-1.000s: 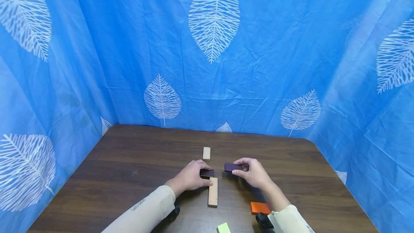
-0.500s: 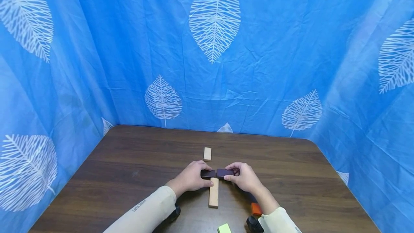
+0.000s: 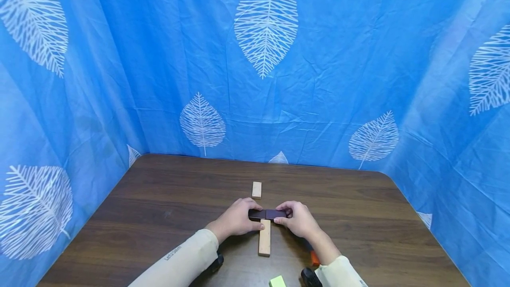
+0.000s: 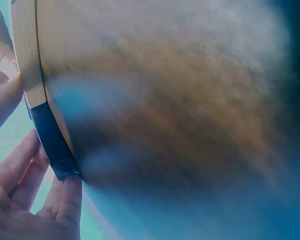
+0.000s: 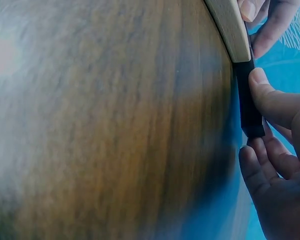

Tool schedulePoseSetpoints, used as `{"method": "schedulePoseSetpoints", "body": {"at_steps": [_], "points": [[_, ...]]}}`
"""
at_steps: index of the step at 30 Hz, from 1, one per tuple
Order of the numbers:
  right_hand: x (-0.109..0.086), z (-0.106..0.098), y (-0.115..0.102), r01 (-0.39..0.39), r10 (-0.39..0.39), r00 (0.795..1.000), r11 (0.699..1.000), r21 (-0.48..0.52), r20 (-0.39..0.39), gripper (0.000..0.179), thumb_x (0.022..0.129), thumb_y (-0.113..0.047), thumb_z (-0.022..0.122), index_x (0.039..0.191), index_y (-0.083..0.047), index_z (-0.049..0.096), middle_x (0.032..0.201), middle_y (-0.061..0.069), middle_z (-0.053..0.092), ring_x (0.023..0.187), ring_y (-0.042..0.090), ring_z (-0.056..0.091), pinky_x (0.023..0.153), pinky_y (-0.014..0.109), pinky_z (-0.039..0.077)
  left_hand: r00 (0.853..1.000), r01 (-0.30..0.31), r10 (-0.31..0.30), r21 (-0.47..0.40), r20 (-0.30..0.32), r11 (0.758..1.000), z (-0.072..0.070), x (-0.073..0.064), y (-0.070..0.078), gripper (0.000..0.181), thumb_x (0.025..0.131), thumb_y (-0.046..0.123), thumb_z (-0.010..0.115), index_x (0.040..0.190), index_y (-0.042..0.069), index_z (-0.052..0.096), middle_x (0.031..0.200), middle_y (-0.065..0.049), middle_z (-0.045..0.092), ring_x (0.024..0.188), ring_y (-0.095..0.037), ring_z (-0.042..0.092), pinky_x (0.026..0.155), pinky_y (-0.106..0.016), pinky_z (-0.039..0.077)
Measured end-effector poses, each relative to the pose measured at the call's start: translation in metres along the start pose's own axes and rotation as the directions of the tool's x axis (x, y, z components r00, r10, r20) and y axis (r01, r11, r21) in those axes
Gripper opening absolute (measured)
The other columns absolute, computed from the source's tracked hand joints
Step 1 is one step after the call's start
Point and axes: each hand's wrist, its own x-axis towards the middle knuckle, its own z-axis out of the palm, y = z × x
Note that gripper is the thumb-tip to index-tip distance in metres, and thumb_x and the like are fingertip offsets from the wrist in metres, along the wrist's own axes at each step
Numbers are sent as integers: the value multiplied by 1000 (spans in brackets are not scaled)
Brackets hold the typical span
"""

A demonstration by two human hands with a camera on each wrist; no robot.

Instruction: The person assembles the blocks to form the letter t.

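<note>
Two dark brown blocks lie end to end across the middle of the table in the head view. My left hand (image 3: 236, 217) holds the left dark block (image 3: 256, 215), its thumb reaching to the far end of a pale wooden block (image 3: 264, 240). Between thumb and fingers, my right hand (image 3: 299, 219) grips the right dark block (image 3: 275, 214). The pale block points toward me, its far end right at the seam of the dark pair. Both wrist views show this pale block (image 5: 231, 27) meeting the dark ones.
Beyond the hands lies a second, shorter-looking pale block (image 3: 256, 190). A lime green block (image 3: 277, 281) sits at the near edge of view. An orange block (image 3: 315, 258) is partly hidden by the right forearm. Blue leaf-print cloth (image 3: 247, 136) hangs behind the table (image 3: 179, 180).
My right hand has moved left with its dark block, closing the gap until its end meets the left dark block. The left hand has stayed nearly in place.
</note>
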Motion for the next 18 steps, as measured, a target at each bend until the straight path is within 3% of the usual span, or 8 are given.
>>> {"method": "schedulePoseSetpoints", "body": {"at_steps": [12, 18], "points": [[-2, 3, 0, 29, -30, 999, 998, -49, -19, 23, 79, -13, 87, 101, -8, 79, 91, 1, 66, 79, 13, 57, 70, 32, 49, 1000, 3, -3, 4, 1, 1000, 1, 2, 0, 49, 81, 38, 84, 121, 13, 72, 116, 1, 64, 109, -21, 55, 93, -42, 46], [-4, 5, -1, 86, -89, 995, 993, -79, -35, 21, 82, -15, 85, 103, -13, 82, 95, 0, 69, 87, 16, 63, 73, 32, 53, 1000, 8, -8, 13, 3, 1000, 0, 1, 1, 48, 82, 38, 84, 121, 12, 72, 116, 0, 64, 110, -23, 55, 93, -43, 46]]}}
